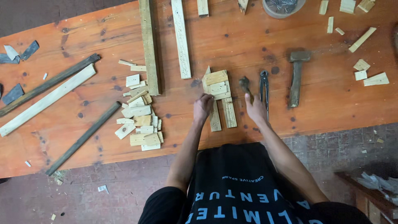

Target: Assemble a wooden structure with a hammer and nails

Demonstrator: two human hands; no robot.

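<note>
A small assembly of pale wooden slats (219,96) lies near the front edge of the orange workbench (323,95). My left hand (202,106) rests on its lower left side, fingers curled against the wood. My right hand (255,108) grips the handle of a small hammer (244,84), whose dark head is blurred just right of the assembly. Black pincers (264,87) lie right beside that hand.
A larger hammer (296,76) lies further right. A heap of short wood offcuts (139,116) sits to the left, with long slats (181,37) and dark sticks (83,139) around it. A bowl of nails (282,6) stands at the far edge. Loose blocks (367,72) lie at right.
</note>
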